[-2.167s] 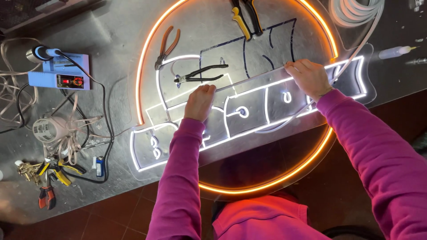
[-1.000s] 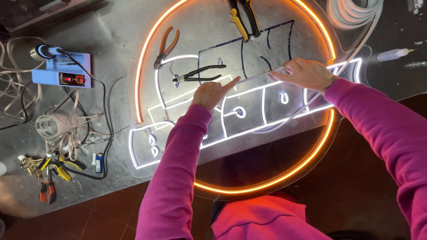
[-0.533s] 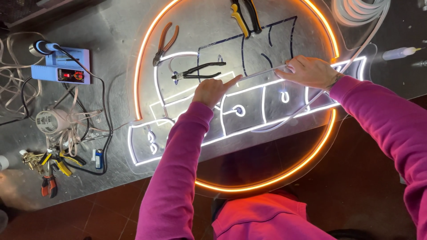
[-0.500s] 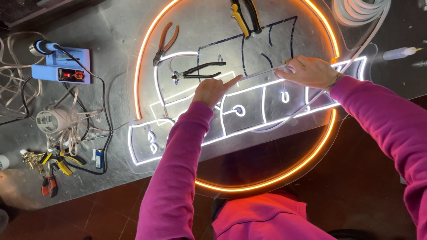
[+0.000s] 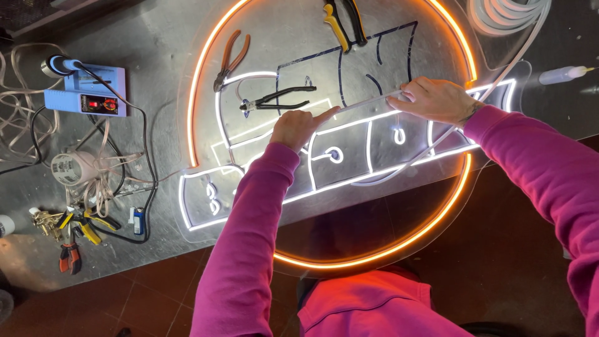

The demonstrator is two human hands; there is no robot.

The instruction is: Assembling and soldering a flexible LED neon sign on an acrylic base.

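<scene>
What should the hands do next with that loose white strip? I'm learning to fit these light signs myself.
Probably press the strip down along its line. The left hand pins one end with a fingertip, the right hand holds the other end, and the stretch between them looks unlit and not yet seated on the clear panel, unlike the glowing white lines below.

Magenta sweatshirt, long slvs, ribbed cuffs.

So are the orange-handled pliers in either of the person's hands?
No, the orange-handled pliers lie untouched on the sign panel, while the left hand and right hand hold a thin white strip.
</scene>
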